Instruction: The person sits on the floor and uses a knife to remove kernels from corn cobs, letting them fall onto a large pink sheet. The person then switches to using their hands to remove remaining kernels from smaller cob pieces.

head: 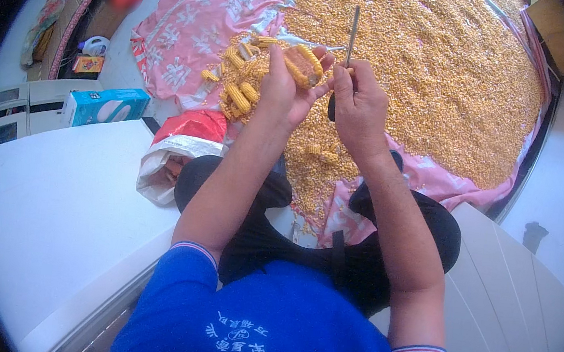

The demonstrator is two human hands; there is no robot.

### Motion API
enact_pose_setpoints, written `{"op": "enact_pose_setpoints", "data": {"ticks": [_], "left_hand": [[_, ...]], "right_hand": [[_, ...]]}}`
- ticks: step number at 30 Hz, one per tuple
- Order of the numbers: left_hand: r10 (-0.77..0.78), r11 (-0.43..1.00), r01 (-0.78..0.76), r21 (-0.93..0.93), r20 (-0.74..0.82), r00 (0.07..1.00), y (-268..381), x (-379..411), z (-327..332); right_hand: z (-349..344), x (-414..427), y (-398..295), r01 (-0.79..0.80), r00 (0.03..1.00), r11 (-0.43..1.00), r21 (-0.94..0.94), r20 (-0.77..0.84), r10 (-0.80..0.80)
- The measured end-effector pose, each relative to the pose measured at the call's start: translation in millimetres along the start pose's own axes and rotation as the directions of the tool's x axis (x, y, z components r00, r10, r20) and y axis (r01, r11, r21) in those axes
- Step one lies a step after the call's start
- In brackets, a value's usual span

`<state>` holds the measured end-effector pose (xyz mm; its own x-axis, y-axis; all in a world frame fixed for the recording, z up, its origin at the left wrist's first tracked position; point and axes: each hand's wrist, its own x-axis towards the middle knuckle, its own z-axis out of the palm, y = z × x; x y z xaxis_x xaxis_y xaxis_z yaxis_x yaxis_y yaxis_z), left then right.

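Observation:
My left hand (286, 91) holds a partly shelled corn cob (302, 66) with its palm turned up; a bare reddish strip shows between rows of yellow kernels. Close to its right, my right hand (359, 99) grips a narrow metal tool (353, 31) with a dark handle, its shaft pointing away from me. What kind of tool it is, I cannot tell. Several whole and partly shelled cobs (237, 97) lie on loose kernels beyond and left of my left hand. Small cob pieces (321, 153) rest on kernels between my knees.
A wide layer of loose corn kernels (440, 89) covers a pink cloth (194, 27) with white writing. By my left knee stands an open red and white sack (158, 178) with reddish cobs inside. A teal box (109, 106), a white bottle (95, 46) and an orange box (88, 64) are at left.

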<state>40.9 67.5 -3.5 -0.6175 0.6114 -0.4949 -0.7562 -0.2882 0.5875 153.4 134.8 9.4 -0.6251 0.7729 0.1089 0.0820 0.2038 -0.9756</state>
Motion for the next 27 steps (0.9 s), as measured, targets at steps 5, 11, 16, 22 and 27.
{"op": "enact_pose_setpoints", "data": {"ticks": [5, 11, 16, 22, 27], "left_hand": [[0.017, 0.999, -0.018, 0.03, 0.042, 0.999, 2, -4, 2], [0.038, 0.999, -0.038, 0.013, 0.068, 0.997, 3, 1, -5], [-0.01, 0.996, 0.025, -0.084, 0.166, 0.986, 9, -2, -9], [0.026, 0.999, -0.03, 0.024, 0.133, 0.991, 12, -5, -9], [0.085, 0.971, -0.116, 0.207, 0.152, 0.985, 12, -1, -17]], "right_hand": [[-10, 5, -15, -0.018, 1.0, 1.0, -0.002, 0.024, 0.018], [-9, 11, -7, 0.058, 0.998, 0.997, -0.052, 0.011, -0.057], [-8, 13, -5, 0.029, 0.998, 0.998, -0.054, 0.064, -0.025], [-7, 8, -7, 0.029, 0.996, 0.995, -0.097, 0.084, -0.021], [-2, -1, -19, -0.029, 0.993, 0.993, -0.115, 0.113, 0.042]]}}
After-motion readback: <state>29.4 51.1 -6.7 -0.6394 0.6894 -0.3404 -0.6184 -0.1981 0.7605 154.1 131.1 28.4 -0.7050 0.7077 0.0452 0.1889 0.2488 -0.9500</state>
